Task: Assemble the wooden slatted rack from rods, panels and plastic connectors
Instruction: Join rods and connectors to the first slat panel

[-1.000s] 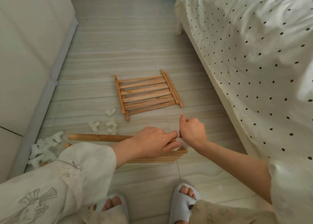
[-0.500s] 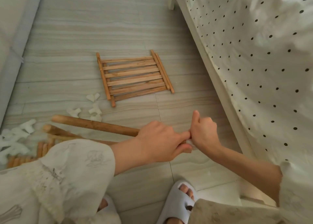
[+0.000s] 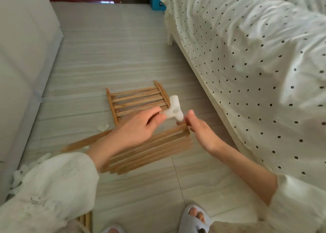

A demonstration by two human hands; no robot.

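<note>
The white plastic three-way connector [image 3: 173,110] sits at the tips of the left hand [image 3: 135,128], whose thumb and curled fingers pinch one of its stubby arms; another arm points up and away, and a third points down onto the top end of a wooden rod. The right hand [image 3: 202,133] is just beside the connector's lower arm, fingers straight and relaxed, holding nothing, one fingertip raised close to the plastic. Beneath both hands a light wooden slatted panel [image 3: 151,151] is tilted off the pale striped tile floor [image 3: 109,56], its near edge lower than the end under the connector. A second flat wooden slatted panel [image 3: 137,100] lies on the floor just beyond the hands, partly hidden by them. A thick round wooden rod [image 3: 84,142] runs out to the left from under the left wrist. Loose white plastic connectors [image 3: 103,127] lie scattered on the floor on the left. A polka-dot bedsheet [image 3: 255,65] hangs on the right.
</note>
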